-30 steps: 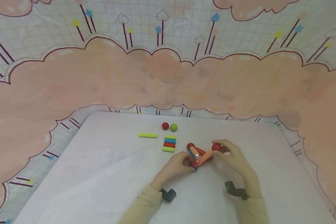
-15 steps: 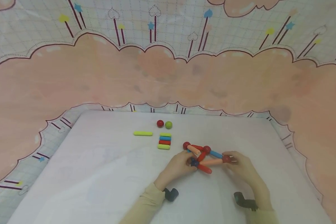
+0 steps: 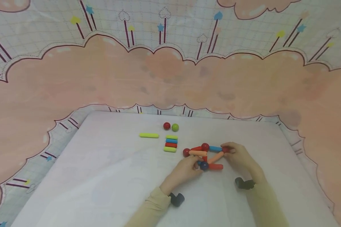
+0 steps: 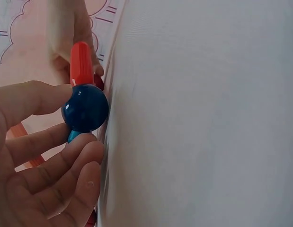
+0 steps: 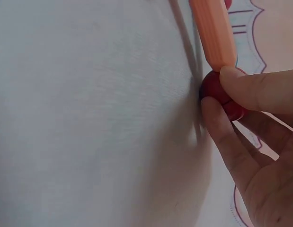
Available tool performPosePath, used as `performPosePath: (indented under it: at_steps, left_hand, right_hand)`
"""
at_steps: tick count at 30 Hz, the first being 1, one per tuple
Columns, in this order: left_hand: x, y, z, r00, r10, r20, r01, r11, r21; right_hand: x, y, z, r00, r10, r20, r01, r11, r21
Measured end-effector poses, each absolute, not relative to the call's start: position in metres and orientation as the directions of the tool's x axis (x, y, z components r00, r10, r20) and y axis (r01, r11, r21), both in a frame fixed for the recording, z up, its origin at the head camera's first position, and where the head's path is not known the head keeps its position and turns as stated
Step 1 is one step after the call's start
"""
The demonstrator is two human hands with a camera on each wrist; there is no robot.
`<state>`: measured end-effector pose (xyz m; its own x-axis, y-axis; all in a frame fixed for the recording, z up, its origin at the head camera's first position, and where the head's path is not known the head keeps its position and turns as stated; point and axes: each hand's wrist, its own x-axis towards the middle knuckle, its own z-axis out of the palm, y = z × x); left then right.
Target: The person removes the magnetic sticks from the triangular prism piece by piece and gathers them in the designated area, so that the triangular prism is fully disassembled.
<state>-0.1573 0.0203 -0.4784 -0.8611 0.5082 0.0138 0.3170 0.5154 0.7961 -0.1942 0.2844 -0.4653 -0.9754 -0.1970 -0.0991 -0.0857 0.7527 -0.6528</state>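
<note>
The left hand (image 3: pixel 184 170) pinches a dark blue ball (image 4: pixel 84 108) between thumb and fingers; the right hand (image 3: pixel 238 156) pinches a red ball (image 5: pixel 212 85). Both belong to one ball-and-rod frame (image 3: pixel 205 158), right of the middle of the surface (image 3: pixel 102 176); whether all of it rests there I cannot tell. An orange rod (image 3: pixel 216 157) spans the two gripped balls, and a blue rod (image 3: pixel 215 148) runs from the right hand's ball to the frame's far ball (image 3: pixel 205 147).

The step in hand looks like setting the frame's shape at these joints. The next move seems to call for a steady left pinch and a light right one, so no joint pulls apart. A red rod (image 3: pixel 216 167) points from the dark blue ball toward the right edge, its other end free.

Toward the far edge lie a row of four short rods (image 3: pixel 171 144), a long yellow-green rod (image 3: pixel 149 135), a loose red ball (image 3: pixel 166 126) and a green ball (image 3: pixel 175 127). No brand, label or writing is readable on the pieces; the backdrop (image 3: pixel 170 82) carries only printed drawings.
</note>
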Motion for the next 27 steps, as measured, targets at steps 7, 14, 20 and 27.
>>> performPosePath:
  at_steps: [7,14,20,27]
  left_hand:
    - [-0.158,0.022,-0.479,-0.855,0.518,-0.032,0.305,0.551,0.777]
    - [-0.162,0.014,-0.465,-0.877,0.480,0.017,0.290,0.502,0.815]
    - [-0.169,0.008,-0.459,-0.911,0.385,0.145,0.341,0.509,0.791]
    - [-0.181,0.008,-0.458,-0.894,0.403,0.193,0.430,0.656,0.620]
  right_hand:
    - [-0.206,0.286,-0.463,-0.968,-0.247,-0.051,-0.153,0.738,-0.657]
    - [-0.198,0.288,-0.461,-0.978,-0.189,-0.083,-0.077,0.708,-0.702]
    - [-0.179,0.287,-0.456,-0.990,-0.128,0.059,-0.129,0.663,-0.737]
    - [-0.160,0.259,-0.449,-0.988,-0.101,0.117,-0.155,0.640,-0.753]
